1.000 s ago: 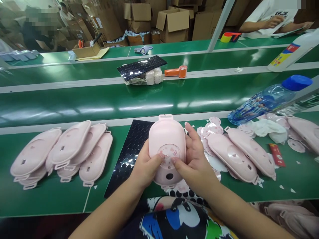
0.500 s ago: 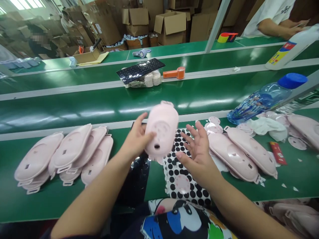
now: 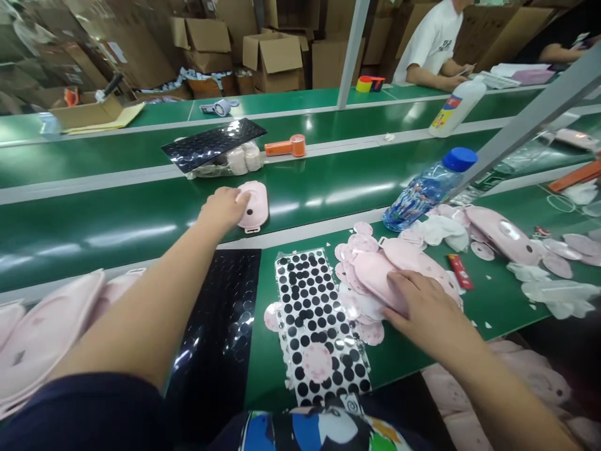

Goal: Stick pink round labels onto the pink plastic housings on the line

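My left hand is stretched forward over the green belt, its fingers closed on the left edge of a pink plastic cover with a dark round spot. That cover lies on or just above the belt. My right hand grips the near end of another pink cover on the pile at the right; its fingertips are partly hidden. A second pink cover lies under and beside it. Between my arms lies a sheet of black round stickers, with a round pink disc on it.
A black bubbly sheet lies left of the stickers, and more pink covers are stacked farther left. A blue-capped bottle leans at a metal post. An orange handheld fan sits beyond the belt. Across it, a person in white is working.
My left hand has carried the pink cover forward and left to the belt. The right hand, open and empty before, has moved onto a cover in the right pile. The view has turned right.
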A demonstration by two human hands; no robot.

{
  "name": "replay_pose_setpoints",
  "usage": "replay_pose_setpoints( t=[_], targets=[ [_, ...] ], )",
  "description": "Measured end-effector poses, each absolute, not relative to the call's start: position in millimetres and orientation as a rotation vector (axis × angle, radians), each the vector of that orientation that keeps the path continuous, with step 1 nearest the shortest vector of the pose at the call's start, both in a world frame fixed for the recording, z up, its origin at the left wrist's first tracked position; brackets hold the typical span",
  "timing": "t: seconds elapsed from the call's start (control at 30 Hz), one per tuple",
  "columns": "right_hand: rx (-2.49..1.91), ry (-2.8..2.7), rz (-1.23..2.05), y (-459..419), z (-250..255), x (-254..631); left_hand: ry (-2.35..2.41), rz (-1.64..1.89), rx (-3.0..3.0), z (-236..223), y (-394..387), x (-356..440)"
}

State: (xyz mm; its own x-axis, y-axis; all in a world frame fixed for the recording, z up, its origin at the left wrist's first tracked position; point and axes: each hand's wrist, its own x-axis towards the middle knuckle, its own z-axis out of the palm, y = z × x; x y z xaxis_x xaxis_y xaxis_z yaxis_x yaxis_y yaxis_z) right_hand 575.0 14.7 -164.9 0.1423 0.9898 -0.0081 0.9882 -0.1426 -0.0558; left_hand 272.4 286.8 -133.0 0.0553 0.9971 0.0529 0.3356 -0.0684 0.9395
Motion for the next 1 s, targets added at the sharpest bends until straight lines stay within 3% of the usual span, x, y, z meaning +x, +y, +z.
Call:
replay_pose_setpoints(
  t=[0.17, 0.33, 0.47, 0.57, 0.73, 1.0],
  targets=[
    [-2.267, -2.169, -0.271, 11.6, -174.5, 576.3, 1.246, 0.632, 1.696, -116.2, 176.6, 282.3],
    [-1.984, -2.025, -0.337, 18.2, -135.6, 552.9, 0.930, 0.302, 1.481, -128.5, 78.6, 293.6],
    [-1.569, -2.132, 0.069, 24.5, -108.9, 492.3, 0.628, 0.682, 0.916, -146.5, 53.6, 319.7],
    [-1.332, -2.226, 0.377, 25.8, -113.1, 474.0, 0.799, 0.978, 0.645, -157.0, 56.3, 320.4],
    [-1.629, -2.230, 0.533, 26.7, -146.8, 498.4, 1.179, 1.169, 0.551, -168.0, 76.6, 279.5],
    [-1.869, -2.481, 0.442, 33.9, -171.9, 490.3, 1.218, 1.248, 0.615, -165.1, 79.3, 252.7]
  ],
)
